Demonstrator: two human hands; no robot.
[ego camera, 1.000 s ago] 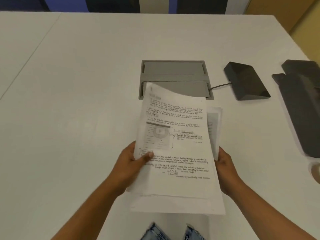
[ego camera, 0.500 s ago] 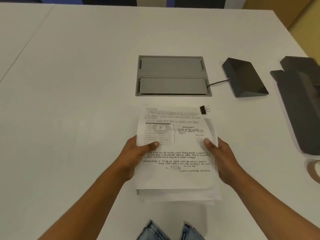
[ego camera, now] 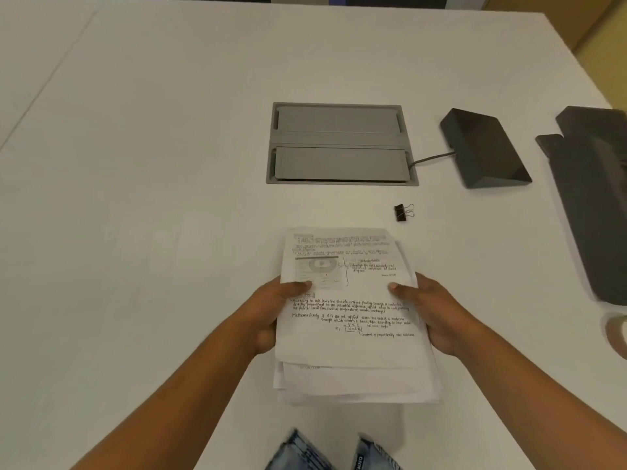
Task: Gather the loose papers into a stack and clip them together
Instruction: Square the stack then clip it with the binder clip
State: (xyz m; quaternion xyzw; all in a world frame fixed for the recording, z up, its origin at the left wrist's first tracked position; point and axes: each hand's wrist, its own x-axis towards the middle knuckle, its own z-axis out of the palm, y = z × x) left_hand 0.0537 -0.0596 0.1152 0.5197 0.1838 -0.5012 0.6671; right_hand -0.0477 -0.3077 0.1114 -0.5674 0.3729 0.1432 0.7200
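Observation:
A stack of white papers (ego camera: 353, 354) with handwriting and a diagram on the top sheet lies near the front of the white table (ego camera: 152, 198). Lower sheets stick out unevenly at the near edge. My left hand (ego camera: 268, 313) grips the stack's left edge, thumb on top. My right hand (ego camera: 437, 310) grips the right edge the same way. A small black binder clip (ego camera: 402, 212) with wire handles lies on the table beyond the stack's far right corner, untouched.
A grey cable hatch (ego camera: 341, 144) is set into the table behind the papers. A dark wedge-shaped device (ego camera: 485, 152) with a cable sits to its right. Dark grey flat pieces (ego camera: 593, 198) and a roll of tape (ego camera: 617, 334) lie at the right edge.
The top sheet, held up and curled a second ago, now lies flat on the stack. My right thumb came onto the top sheet. The binder clip has come into sight.

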